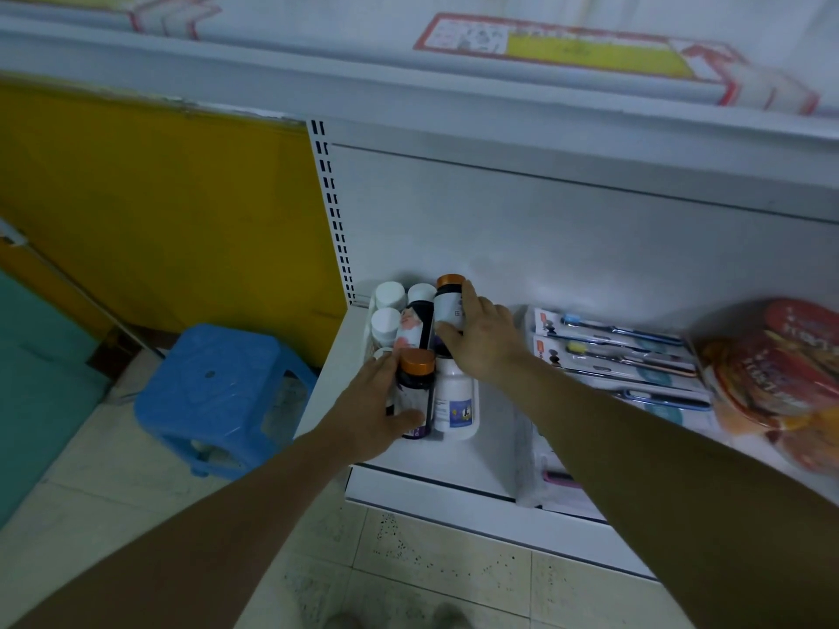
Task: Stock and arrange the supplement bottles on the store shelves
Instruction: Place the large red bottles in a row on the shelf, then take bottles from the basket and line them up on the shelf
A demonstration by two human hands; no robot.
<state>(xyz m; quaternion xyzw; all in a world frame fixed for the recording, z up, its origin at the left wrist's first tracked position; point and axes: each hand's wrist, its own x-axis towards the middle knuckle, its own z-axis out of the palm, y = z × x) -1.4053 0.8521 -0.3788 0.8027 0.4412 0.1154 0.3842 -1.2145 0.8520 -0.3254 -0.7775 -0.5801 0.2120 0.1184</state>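
A: Holding what?
B: Left hand (377, 413) wraps the front bottle (415, 390), right hand (482, 340) the rear bottle (447, 307), at the shelf's (454, 458) left end.
A: Handling?
B: Probably light, rigid, slick; grip mid-body, not caps (417, 361).

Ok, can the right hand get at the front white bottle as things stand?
Probably not yet: the right hand grips the rear orange-capped bottle. Once freed, likely yes; the white bottle stands right by its wrist, with nothing between.
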